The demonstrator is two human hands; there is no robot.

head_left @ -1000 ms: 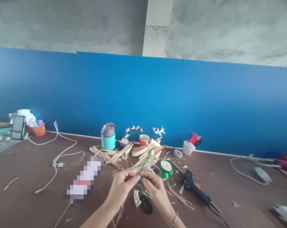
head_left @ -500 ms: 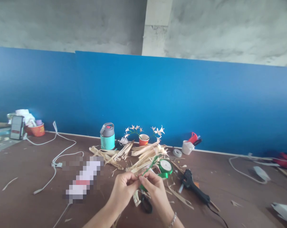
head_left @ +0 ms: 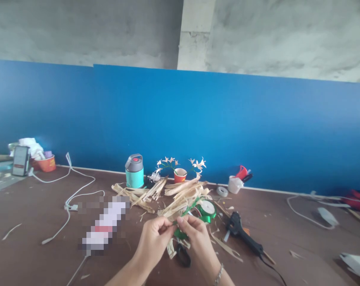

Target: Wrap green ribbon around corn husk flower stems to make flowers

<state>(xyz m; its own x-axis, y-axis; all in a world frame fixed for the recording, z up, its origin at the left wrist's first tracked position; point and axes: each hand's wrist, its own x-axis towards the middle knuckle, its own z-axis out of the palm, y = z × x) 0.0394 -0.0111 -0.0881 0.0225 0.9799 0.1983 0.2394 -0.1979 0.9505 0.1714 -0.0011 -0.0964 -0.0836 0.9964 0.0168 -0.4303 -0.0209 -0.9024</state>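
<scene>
Both hands meet at the front middle of the table, fingertips close together. Between them runs a thin green stem (head_left: 190, 207), slanting up and to the right over pale husks; its far end blends into them. My left hand (head_left: 158, 233) pinches its lower end between thumb and fingers. Just above that, my right hand (head_left: 193, 231) has thumb and forefinger closed on the stem. Green ribbon (head_left: 180, 234) shows below the fingers. A spool of green ribbon (head_left: 208, 207) lies right behind my right hand. Under the hands is a black-handled tool (head_left: 183, 255), partly hidden.
Dried husks (head_left: 180, 198) are piled behind the hands. Beyond them stand a turquoise flask (head_left: 134, 176) and a paper cup (head_left: 180, 177) with pale flowers on green stems. A glue gun (head_left: 244, 234) lies right, a blurred-out white object (head_left: 106, 222) left. A blue partition (head_left: 198, 119) closes the back.
My right hand has shifted slightly up and right along the stem, opening a small gap from my left fingertips. The stem leans lower. My left hand has hardly moved.
</scene>
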